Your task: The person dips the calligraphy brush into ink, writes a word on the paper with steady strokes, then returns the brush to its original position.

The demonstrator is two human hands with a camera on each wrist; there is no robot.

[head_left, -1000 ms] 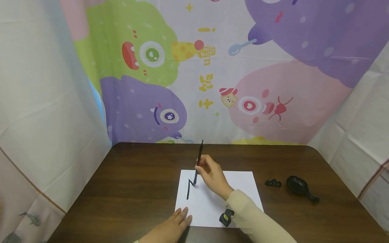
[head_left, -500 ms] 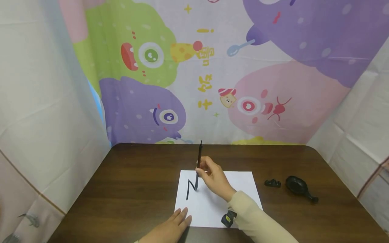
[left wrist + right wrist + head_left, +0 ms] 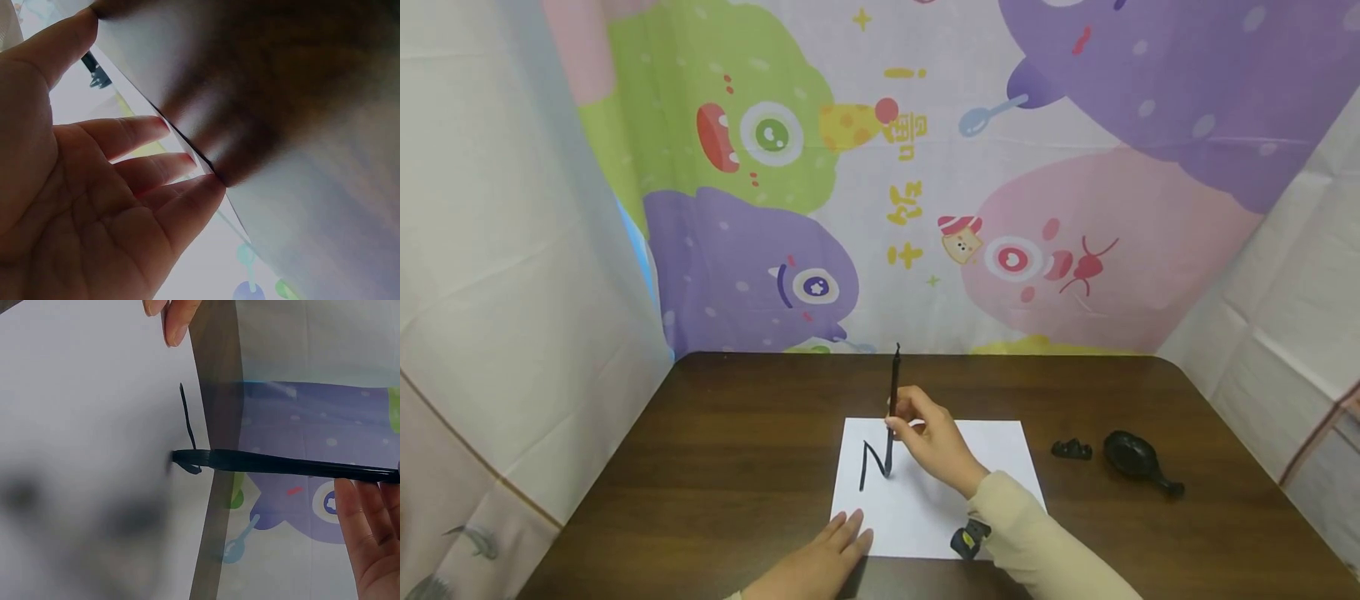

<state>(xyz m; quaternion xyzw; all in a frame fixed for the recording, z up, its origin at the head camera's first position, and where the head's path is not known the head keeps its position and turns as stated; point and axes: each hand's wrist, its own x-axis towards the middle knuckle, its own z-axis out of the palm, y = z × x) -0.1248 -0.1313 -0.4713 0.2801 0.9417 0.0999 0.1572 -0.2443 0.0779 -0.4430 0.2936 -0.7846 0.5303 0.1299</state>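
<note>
My right hand (image 3: 936,437) pinches a dark writing brush (image 3: 894,387) that stands nearly upright over a white sheet of paper (image 3: 940,517). The brush's bristle tip touches the paper at the lower end of a black slanting stroke; that stroke and a vertical one (image 3: 862,468) to its left join at the top. In the right wrist view the brush (image 3: 269,464) reaches from the fingers to the sheet. My left hand (image 3: 820,558) rests with its fingers extended on the sheet's lower left corner; the left wrist view shows its palm (image 3: 81,206) and fingertips along the sheet's edge.
A black brush rest (image 3: 1071,450) and a black ink dish with a handle (image 3: 1131,456) stand on the brown wooden table (image 3: 715,467), right of the paper. A cartoon-printed curtain (image 3: 880,317) hangs behind the table's far edge. White cloth hangs on both sides.
The brush tip has moved down and right on the paper with my right hand, and the slanting stroke has grown longer. My left hand has stayed in place.
</note>
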